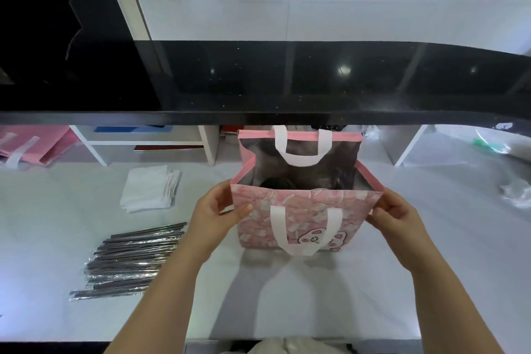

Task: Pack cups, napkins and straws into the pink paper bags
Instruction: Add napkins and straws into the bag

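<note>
On a white worktable (431, 282), a pink patterned paper bag with white loop handles (304, 201) stands upright and open, straight ahead of the person. A bundle of black straws in clear wrappers (132, 259) lies to its left, long axis slanting from near-left toward the bag. Folded white napkins (149, 190) sit just beyond. The left hand (218, 210) and right hand (393, 215) each pinch a near top corner of the bag. Both supplies lie nearer the left hand, the likelier one to reach.

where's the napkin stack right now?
Head view, left side of the white table: the napkin stack lies flat just behind the wrapped straws and left of the pink bag, apart from both.
</note>
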Demonstrator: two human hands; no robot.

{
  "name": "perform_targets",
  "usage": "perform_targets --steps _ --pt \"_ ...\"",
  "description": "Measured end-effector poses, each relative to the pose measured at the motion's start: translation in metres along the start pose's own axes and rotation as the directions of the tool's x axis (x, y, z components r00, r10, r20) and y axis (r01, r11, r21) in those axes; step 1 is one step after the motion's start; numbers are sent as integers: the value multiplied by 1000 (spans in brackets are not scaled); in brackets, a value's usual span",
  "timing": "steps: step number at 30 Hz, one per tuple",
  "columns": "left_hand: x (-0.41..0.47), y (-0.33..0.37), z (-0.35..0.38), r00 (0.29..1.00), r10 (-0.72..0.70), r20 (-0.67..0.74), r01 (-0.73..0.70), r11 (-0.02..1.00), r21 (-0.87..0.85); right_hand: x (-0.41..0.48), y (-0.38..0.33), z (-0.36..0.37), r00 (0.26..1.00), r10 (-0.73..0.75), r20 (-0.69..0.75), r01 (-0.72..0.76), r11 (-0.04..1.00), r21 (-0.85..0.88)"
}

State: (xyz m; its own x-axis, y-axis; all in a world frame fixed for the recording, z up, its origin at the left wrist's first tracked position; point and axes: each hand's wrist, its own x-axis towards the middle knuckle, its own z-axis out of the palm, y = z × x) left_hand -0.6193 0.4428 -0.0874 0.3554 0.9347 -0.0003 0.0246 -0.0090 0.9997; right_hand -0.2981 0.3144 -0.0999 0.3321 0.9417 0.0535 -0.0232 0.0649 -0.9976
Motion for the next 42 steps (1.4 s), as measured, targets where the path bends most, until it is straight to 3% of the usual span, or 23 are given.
perform_targets --steps 3,9,12,16,21,28,34,42 --pt "-2 -8 6 998 -26 -62 22 997 -79 -5 1 8 999 35 3 -35 999 -29" --pt "-5 -7 9 987 -44 -156 24 992 -126 -7 10 49 977 48 -209 -34 997 68" --pt "-6 -7 8 969 -74 -234 38 987 -157 -7 12 61 980 70 -185 -57 996 73" --pt "-12 -2 -3 969 -57 -242 24 990 -137 -6 6 61 986 54 -160 -49 998 32" --pt "-13 20 -8 965 112 -237 -126 991 -46 4 -23 61 973 -95 -210 109 992 57" --pt "-12 20 2 952 73 -296 -85 996 -25 8 -17 76 938 -66 -341 107 989 103" --pt "-14 32 -5 963 101 -249 -101 995 14 13 -29 63 965 -126 -228 136 990 30" --pt "-18 64 -14 979 143 -147 -125 984 127 23 -74 51 978 -205 -49 192 962 -195"
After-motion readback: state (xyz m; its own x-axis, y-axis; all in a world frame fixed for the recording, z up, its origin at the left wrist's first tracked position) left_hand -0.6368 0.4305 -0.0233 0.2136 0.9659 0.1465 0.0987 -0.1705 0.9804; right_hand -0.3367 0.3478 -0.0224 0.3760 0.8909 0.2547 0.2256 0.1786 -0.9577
